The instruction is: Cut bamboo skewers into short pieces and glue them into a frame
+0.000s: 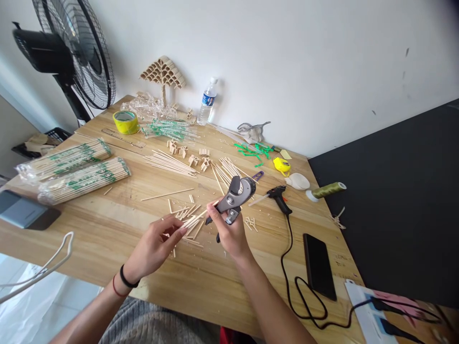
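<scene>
My left hand pinches a few thin wooden sticks between thumb and fingertips. Wrapped around the handles of grey-and-black hand shears is my right hand; the shears' curved head points up and away from me. The held sticks slant up toward the right thumb, which is by their far ends; whether it touches them I cannot tell. Short cut stick pieces lie scattered beneath both hands. Behind the shears rests a loose fan of long sticks.
Packs of sticks, yellow tape and small stick assemblies lie left and behind. A mushroom-shaped wooden model and a water bottle stand near the wall. To the right are a corded glue gun and a phone.
</scene>
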Tool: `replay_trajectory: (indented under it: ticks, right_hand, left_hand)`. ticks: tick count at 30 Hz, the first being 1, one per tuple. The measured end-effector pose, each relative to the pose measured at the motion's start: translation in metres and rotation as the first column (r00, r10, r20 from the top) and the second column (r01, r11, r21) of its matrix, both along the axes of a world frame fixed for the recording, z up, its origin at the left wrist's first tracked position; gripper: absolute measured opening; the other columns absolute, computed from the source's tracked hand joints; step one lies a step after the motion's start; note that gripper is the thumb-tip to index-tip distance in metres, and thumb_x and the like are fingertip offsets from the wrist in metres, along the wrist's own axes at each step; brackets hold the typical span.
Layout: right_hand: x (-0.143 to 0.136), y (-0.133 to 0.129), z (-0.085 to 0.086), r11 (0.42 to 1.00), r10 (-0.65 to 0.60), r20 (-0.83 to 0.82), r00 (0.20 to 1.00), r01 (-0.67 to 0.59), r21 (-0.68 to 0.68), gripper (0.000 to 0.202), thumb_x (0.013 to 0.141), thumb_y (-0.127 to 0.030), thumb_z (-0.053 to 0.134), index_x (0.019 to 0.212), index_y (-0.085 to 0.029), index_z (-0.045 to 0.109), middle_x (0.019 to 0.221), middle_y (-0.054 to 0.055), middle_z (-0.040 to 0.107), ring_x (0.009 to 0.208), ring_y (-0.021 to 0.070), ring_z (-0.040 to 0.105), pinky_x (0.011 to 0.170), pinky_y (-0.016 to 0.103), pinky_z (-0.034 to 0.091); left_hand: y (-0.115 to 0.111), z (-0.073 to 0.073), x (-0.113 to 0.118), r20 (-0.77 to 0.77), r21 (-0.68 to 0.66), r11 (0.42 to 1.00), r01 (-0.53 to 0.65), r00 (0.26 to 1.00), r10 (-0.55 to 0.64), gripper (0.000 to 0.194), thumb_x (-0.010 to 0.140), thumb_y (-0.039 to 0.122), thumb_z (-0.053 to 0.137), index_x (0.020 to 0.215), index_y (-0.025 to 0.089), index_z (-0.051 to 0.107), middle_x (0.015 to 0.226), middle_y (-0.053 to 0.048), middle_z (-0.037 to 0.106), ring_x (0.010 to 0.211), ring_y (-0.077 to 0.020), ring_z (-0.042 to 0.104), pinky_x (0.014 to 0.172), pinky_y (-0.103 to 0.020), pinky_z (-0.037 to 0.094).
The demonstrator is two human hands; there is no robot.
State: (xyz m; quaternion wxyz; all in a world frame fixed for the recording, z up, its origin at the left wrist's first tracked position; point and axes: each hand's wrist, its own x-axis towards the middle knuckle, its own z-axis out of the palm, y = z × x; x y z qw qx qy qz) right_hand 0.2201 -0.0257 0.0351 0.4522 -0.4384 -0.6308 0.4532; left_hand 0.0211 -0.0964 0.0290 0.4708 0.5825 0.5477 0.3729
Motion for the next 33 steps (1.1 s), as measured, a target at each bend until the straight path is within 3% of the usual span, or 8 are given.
replay_trajectory:
  ticks: [5, 8, 11, 14, 20, 27, 33]
  right_hand:
    - [0.008, -0.004, 0.013, 0.992, 0.034, 0.092, 0.995, -0.044, 0.115, 0.019, 0.103, -0.037, 0.055, 0.100, -0.022, 0.067, 0.101, 0.006, 0.070, 0.103, 0.0245, 0.066, 0.096, 0.037, 0.049]
    - [0.018, -0.006, 0.017, 0.965, 0.014, 0.205, 0.979, -0.067, 0.253, 0.015, 0.100, -0.028, 0.055, 0.111, -0.024, 0.064, 0.106, 0.007, 0.069, 0.104, 0.0256, 0.066, 0.093, 0.039, 0.050]
    - [0.026, -0.007, 0.013, 0.878, -0.007, 0.295, 0.956, -0.135, 0.460, 0.031, 0.091, -0.017, 0.059, 0.121, -0.025, 0.058, 0.111, 0.009, 0.064, 0.104, 0.0267, 0.063, 0.092, 0.042, 0.051]
    - [0.028, -0.009, 0.007, 0.789, -0.001, 0.363, 0.932, -0.222, 0.572, 0.043, 0.084, -0.013, 0.058, 0.125, -0.024, 0.055, 0.116, 0.011, 0.060, 0.110, 0.0298, 0.060, 0.097, 0.049, 0.050]
    - [0.020, -0.019, 0.011, 0.736, -0.057, 0.483, 0.874, -0.290, 0.611, 0.046, 0.078, -0.015, 0.054, 0.123, -0.022, 0.052, 0.111, 0.012, 0.061, 0.102, 0.0307, 0.058, 0.091, 0.051, 0.048]
    - [0.015, -0.023, 0.023, 0.730, -0.123, 0.523, 0.843, -0.280, 0.623, 0.038, 0.083, -0.018, 0.056, 0.121, -0.020, 0.052, 0.109, 0.012, 0.060, 0.100, 0.0301, 0.058, 0.088, 0.047, 0.045]
    - [0.015, -0.025, 0.025, 0.731, -0.140, 0.556, 0.819, -0.293, 0.616, 0.042, 0.078, -0.014, 0.057, 0.119, -0.018, 0.053, 0.108, 0.012, 0.060, 0.100, 0.0299, 0.057, 0.090, 0.047, 0.043]
  left_hand:
    - [-0.004, 0.002, -0.003, -0.090, 0.157, 0.987, -0.043, 0.994, 0.058, 0.028, 0.105, 0.039, 0.052, 0.090, 0.019, 0.065, 0.079, -0.001, 0.058, 0.065, -0.0128, 0.054, 0.060, -0.023, 0.043]
    - [-0.008, 0.009, -0.005, -0.105, 0.314, 0.947, -0.071, 0.988, 0.109, 0.022, 0.105, 0.029, 0.053, 0.090, 0.018, 0.064, 0.077, -0.001, 0.059, 0.065, -0.0127, 0.054, 0.062, -0.024, 0.044]
    - [-0.012, 0.015, -0.007, -0.084, 0.505, 0.860, -0.077, 0.987, 0.138, 0.013, 0.101, 0.016, 0.056, 0.092, 0.018, 0.065, 0.080, -0.003, 0.064, 0.072, -0.0139, 0.060, 0.067, -0.024, 0.047]
    - [-0.015, 0.016, -0.006, -0.076, 0.602, 0.796, -0.061, 0.988, 0.134, 0.015, 0.097, 0.006, 0.058, 0.102, 0.018, 0.066, 0.088, -0.005, 0.069, 0.081, -0.0150, 0.066, 0.073, -0.024, 0.050]
    - [-0.019, 0.013, -0.002, -0.078, 0.671, 0.740, -0.052, 0.987, 0.140, 0.022, 0.094, 0.001, 0.060, 0.108, 0.017, 0.067, 0.093, -0.006, 0.071, 0.086, -0.0151, 0.069, 0.076, -0.022, 0.053]
    - [-0.022, 0.013, -0.002, -0.105, 0.697, 0.715, -0.043, 0.981, 0.162, 0.021, 0.094, 0.002, 0.060, 0.106, 0.017, 0.067, 0.092, -0.006, 0.071, 0.085, -0.0142, 0.070, 0.077, -0.021, 0.054]
    - [-0.023, 0.011, 0.000, -0.086, 0.691, 0.721, -0.047, 0.985, 0.147, 0.021, 0.095, 0.003, 0.059, 0.108, 0.018, 0.067, 0.095, -0.007, 0.073, 0.086, -0.0147, 0.070, 0.077, -0.022, 0.055]
